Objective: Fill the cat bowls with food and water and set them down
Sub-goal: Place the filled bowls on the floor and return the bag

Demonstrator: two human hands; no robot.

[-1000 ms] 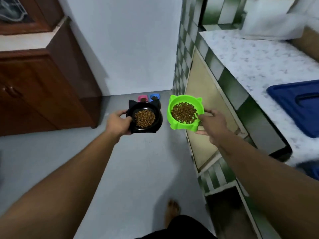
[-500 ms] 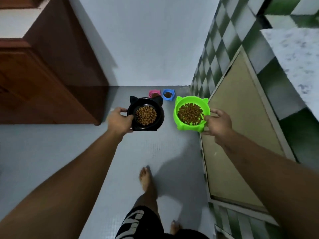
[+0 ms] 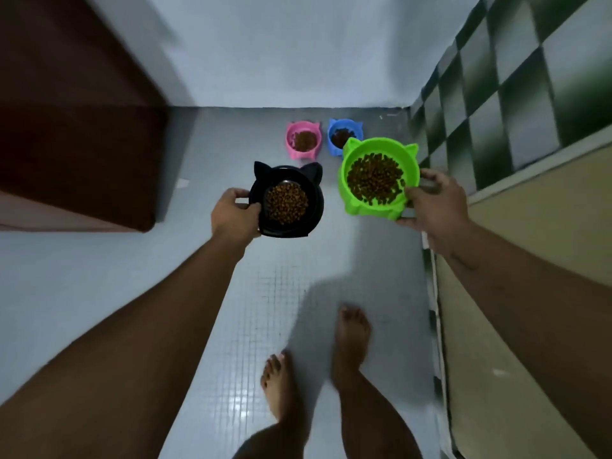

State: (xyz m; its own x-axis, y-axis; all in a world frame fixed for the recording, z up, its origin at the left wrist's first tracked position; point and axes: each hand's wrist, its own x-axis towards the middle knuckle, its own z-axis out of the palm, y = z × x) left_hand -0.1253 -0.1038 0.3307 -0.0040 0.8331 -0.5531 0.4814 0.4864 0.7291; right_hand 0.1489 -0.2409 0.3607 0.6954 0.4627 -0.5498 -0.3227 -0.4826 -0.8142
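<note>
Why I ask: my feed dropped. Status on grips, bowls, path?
Left grip holds black bowl, right grip holds green bowl. Both carry kibble, not yet set down. Pink bowl and blue bowl on floor ahead; nothing seen between.

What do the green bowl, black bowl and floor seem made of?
Green bowl: likely plastic, matte; uniform colour, moulded ears. Black bowl: probably plastic; a pale glint inside may be a metal insert. Floor: small glossy tiles; grid lines, glare.
</note>
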